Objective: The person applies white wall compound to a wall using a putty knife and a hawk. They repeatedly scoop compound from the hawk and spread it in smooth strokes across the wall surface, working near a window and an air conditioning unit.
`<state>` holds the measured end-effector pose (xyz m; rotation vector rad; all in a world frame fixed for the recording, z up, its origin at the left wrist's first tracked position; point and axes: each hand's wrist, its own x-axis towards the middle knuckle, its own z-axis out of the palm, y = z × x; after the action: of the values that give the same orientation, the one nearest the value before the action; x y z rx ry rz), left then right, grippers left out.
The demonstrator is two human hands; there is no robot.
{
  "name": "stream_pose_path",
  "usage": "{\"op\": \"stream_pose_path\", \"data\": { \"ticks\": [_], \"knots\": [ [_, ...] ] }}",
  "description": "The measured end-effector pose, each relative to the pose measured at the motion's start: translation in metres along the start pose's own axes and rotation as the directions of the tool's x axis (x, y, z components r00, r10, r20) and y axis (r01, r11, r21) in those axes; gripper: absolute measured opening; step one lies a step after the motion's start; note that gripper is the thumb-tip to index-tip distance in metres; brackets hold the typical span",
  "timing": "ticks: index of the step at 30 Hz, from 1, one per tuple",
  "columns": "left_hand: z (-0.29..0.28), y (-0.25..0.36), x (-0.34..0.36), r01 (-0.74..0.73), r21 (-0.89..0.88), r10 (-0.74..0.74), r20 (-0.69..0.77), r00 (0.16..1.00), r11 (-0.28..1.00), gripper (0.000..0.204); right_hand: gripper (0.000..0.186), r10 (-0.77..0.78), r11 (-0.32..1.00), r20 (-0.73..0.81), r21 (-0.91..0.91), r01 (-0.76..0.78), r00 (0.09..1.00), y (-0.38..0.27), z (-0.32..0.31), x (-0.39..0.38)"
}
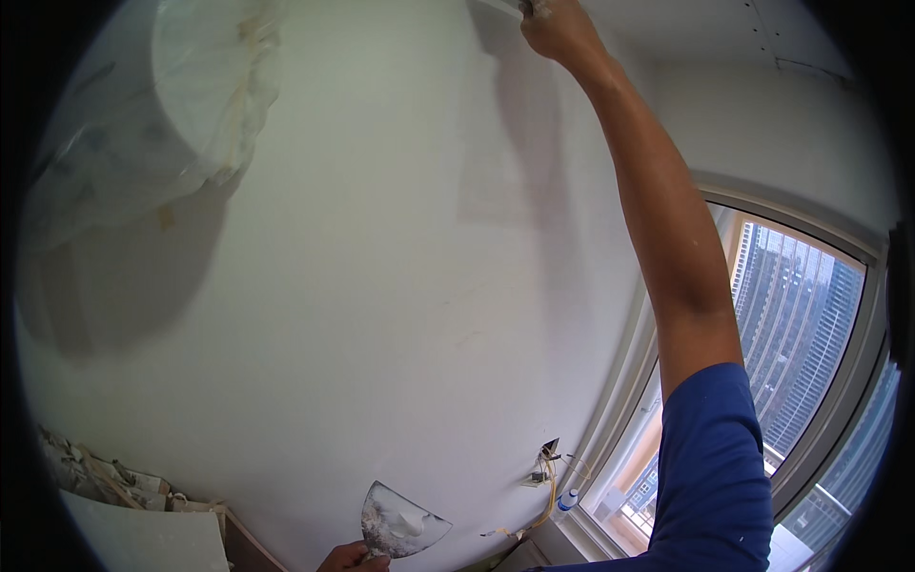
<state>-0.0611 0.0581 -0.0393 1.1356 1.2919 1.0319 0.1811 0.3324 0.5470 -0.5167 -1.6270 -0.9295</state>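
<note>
My left hand [355, 558], at the lower edge, is closed round the handle of a wide putty knife [405, 522]. Its fan-shaped metal blade points up and carries smears and a lump of white filler. High above, my right arm is stretched out to the white wall [381, 238], and my right hand [560, 29] is a closed fist by the top edge. It grips a tool that looks like another putty knife, mostly cut off by the picture's edge. A darker, damp-looking patch and the arm's shadow lie on the wall below that hand.
A bulky object wrapped in clear plastic [143, 124] juts from the wall at upper left. Loose yellow wires [551, 486] hang from an open wall box beside a small bottle [566, 501]. The window [801, 324] is at right; boards and debris [133, 486] lie lower left.
</note>
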Motion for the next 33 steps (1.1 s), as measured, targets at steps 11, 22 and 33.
{"op": "stream_pose_path", "data": {
  "ticks": [11, 22, 33],
  "knots": [
    [-0.002, 0.004, -0.001, -0.034, 0.019, 0.034, 0.012, 0.999, 0.999, 0.030, 0.047, -0.050, 0.998, 0.053, -0.044, 0.052, 0.997, -0.005, 0.028, -0.014],
    [-0.003, 0.005, 0.002, -0.011, 0.042, 0.011, 0.014, 1.000, 0.999, 0.030, 0.047, -0.135, 0.991, 0.003, 0.014, 0.135, 0.991, -0.050, 0.029, -0.172],
    [-0.003, -0.003, 0.003, -0.024, 0.036, 0.024, -0.001, 1.000, 0.999, 0.033, 0.044, -0.098, 0.993, 0.233, 0.088, 0.080, 0.968, -0.068, -0.016, -0.242]
  ]
}}
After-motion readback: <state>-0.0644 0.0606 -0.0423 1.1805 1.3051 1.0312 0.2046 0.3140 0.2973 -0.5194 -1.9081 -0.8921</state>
